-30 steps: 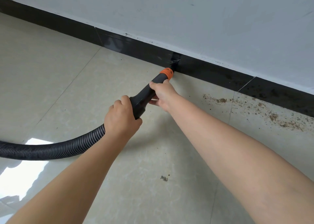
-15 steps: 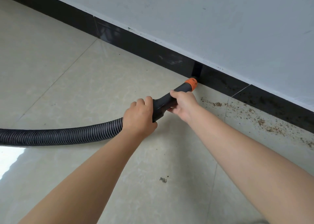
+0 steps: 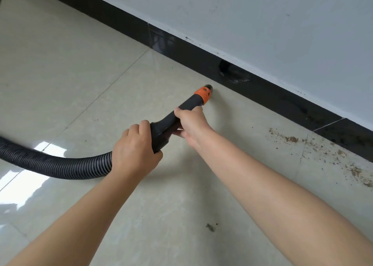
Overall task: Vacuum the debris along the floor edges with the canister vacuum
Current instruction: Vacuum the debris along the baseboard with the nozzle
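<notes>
Your left hand point(image 3: 134, 151) wraps around the rear end of the black nozzle handle point(image 3: 171, 122), where the ribbed hose point(image 3: 60, 164) joins it, with fingers curled over the top. Your right hand point(image 3: 191, 122) grips the handle further forward, thumb on top and fingers curled underneath, just behind the orange collar point(image 3: 202, 95). The open nozzle tip point(image 3: 208, 87) sits beyond the collar, near the black baseboard point(image 3: 262, 92) but apart from it, over floor tile point(image 3: 101, 63) that looks free of dirt. The main debris point(image 3: 323, 146), a brown scatter, lies along the baseboard well to the right of the tip, so most of that edge is not yet cleaned. A small dark clump point(image 3: 211, 227) lies well away from the baseboard, between your forearms. Judged from here, a sweep made with the tip held off the baseboard is likely to leave grit in the corner joint. A fast pass may scatter the loose particles rather than draw them in. The hose trails left from the handle; if it drags or snags, it may pull the tip off line.
</notes>
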A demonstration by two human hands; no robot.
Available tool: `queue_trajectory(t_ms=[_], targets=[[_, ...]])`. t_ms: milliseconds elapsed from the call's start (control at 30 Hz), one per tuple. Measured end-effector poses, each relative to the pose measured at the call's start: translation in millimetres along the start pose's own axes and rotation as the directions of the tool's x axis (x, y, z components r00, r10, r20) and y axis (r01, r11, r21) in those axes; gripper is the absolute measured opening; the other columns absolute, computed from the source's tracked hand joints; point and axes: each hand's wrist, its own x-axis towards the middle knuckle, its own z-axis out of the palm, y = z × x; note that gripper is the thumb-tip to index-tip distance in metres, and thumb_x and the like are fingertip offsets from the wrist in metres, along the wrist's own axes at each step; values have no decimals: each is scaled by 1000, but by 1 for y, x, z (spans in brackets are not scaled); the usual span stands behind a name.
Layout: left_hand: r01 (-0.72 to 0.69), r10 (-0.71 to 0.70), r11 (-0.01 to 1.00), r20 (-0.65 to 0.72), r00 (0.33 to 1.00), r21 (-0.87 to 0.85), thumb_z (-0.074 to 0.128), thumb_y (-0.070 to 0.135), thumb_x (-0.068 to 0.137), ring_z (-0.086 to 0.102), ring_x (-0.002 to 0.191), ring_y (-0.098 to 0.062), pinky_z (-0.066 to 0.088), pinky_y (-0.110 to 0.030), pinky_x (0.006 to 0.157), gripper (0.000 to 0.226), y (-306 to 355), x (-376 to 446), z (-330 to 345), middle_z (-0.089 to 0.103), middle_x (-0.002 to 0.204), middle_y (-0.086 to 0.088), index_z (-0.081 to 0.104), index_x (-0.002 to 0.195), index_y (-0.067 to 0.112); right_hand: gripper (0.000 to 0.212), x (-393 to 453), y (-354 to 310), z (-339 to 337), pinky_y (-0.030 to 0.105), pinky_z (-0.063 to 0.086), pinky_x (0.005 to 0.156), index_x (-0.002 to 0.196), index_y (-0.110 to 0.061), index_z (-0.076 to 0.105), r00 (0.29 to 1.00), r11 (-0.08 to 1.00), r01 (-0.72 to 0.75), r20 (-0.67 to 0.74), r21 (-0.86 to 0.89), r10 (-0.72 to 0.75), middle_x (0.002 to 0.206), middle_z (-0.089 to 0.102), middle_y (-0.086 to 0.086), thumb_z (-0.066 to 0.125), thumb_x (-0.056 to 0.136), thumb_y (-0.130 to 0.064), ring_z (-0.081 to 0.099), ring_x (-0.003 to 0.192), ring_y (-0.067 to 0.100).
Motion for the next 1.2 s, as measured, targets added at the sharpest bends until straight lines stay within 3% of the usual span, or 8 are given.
queue_trajectory(t_ms=[200,300,467,600,733,933,1100,1200], targets=[[162,-167,984,59,984,69,63,18,76,48,87,-30,32,-31,63,42,-12,-2,-15,53,101,-12,43,111,4,63,5,-4,33,37,54,72,146,-10,16,994,999,8,105,-46,-4,111,50,8,51,93,-9,57,90,25],[214,-218,975,61,974,66,62,19,78,41,82,-26,31,-32,63,43,-11,10,-12,51,103,-12,40,111,5,56,13,-17,44,37,52,66,142,-7,21,992,995,21,128,-99,-8,111,50,11,50,94,-8,56,91,27],[282,-282,958,5,959,51,63,17,78,47,87,-32,32,-34,64,41,-7,34,-10,50,103,-15,40,110,5,41,25,-43,58,40,49,75,135,-4,30,982,988,34,190,-152,-4,108,47,12,46,97,-8,55,103,30],[306,-306,952,13,952,30,65,15,76,47,87,-33,33,-35,66,43,-8,46,-9,50,105,-16,40,109,4,45,30,-49,68,42,49,75,138,-5,28,985,991,35,173,-132,-11,120,50,17,47,97,-8,53,101,29],[249,-252,967,67,965,49,67,16,75,38,79,-28,34,-35,66,47,-8,47,-6,45,97,-13,39,110,4,53,32,-42,56,43,51,78,141,-8,27,992,1000,27,122,12,-28,126,49,16,50,94,-4,54,99,29],[76,-92,994,213,973,84,67,18,73,43,77,-27,33,-32,62,47,-8,33,-9,41,91,-5,40,110,6,53,12,-16,14,45,53,85,135,-4,33,999,981,-22,28,192,17,128,51,19,58,89,-1,56,108,32],[-85,36,988,341,940,131,66,21,74,47,77,-25,35,-29,61,48,5,33,-19,51,94,-4,41,113,11,54,-12,2,-11,38,54,82,134,-8,33,993,951,-29,-102,306,63,127,52,13,60,88,-7,56,104,27],[-175,84,969,430,899,176,66,22,73,49,75,-23,37,-28,59,49,16,38,-24,50,91,-1,41,114,13,51,-21,11,-18,41,54,85,133,-9,35,981,908,-26,-164,418,103,126,52,11,61,89,-10,54,96,23]])
